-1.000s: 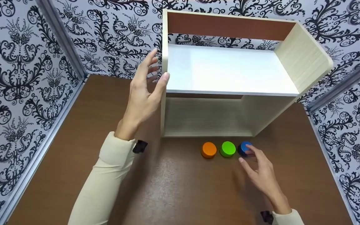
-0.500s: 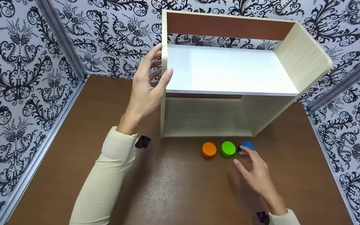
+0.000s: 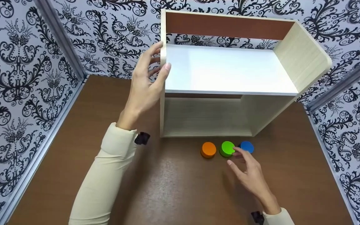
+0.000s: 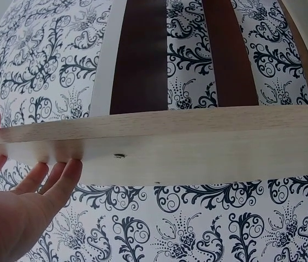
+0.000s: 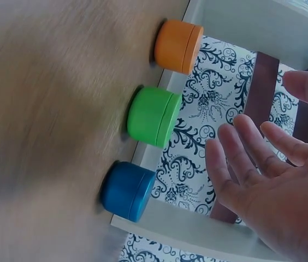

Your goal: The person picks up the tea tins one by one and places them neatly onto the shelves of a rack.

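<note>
My left hand (image 3: 145,87) holds the left side panel of a small wooden shelf unit (image 3: 230,70). In the left wrist view the fingertips (image 4: 73,166) press the outer face of the panel (image 4: 197,155), with the thumb on the other side of its edge. My right hand (image 3: 252,176) is held above the floor with loosely bent fingers and nothing in them. It hovers by the green lidded jar (image 5: 154,116) and the blue lidded jar (image 5: 128,191), apart from them in the right wrist view. An orange lidded jar (image 5: 178,46) stands left of the green one in the head view.
The three jars stand in a row on the brown wooden surface (image 3: 180,187), in front of the unit's lower compartment (image 3: 205,117). A white shelf board (image 3: 230,68) spans the unit above. Patterned walls (image 3: 17,78) enclose the left, back and right.
My right hand has moved left, from over the blue jar to beside the green one. My left hand has moved slightly up and taken hold of the panel. The jars have stayed put.
</note>
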The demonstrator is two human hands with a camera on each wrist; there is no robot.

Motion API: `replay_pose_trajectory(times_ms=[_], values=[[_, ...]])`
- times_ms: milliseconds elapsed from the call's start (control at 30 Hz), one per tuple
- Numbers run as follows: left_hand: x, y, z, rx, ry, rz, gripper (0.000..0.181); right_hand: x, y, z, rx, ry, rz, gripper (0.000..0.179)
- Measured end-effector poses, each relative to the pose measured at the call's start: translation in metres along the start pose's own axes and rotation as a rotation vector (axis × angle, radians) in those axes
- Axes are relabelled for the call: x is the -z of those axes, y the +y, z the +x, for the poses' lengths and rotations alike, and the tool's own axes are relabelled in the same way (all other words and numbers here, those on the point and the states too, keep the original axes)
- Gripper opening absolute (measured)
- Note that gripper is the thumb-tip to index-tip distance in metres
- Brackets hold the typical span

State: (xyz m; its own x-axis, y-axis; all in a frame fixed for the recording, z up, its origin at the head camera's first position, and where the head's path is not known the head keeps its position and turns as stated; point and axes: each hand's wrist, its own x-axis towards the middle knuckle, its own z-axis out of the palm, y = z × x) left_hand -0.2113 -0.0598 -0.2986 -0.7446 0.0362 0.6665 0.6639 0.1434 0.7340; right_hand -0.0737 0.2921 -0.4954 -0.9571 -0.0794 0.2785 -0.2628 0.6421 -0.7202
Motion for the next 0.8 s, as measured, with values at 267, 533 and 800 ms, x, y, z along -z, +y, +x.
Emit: replay_pose_trajectory(times_ms=[267, 533, 800], values=[[0.001, -0.002, 0.003, -0.006, 0.000, -0.013, 0.046, -0.002, 0.001, 0.003, -0.063, -0.024, 0.060, 0.049], [0.002, -0.005, 0.002, -0.035, 0.005, -0.016, 0.046, -0.003, 0.013, 0.012, -0.108, 0.023, 0.116, 0.046], [0.002, -0.004, 0.003, -0.022, 0.001, -0.018, 0.046, 0.009, -0.007, 0.022, -0.102, 0.076, 0.091, 0.037]])
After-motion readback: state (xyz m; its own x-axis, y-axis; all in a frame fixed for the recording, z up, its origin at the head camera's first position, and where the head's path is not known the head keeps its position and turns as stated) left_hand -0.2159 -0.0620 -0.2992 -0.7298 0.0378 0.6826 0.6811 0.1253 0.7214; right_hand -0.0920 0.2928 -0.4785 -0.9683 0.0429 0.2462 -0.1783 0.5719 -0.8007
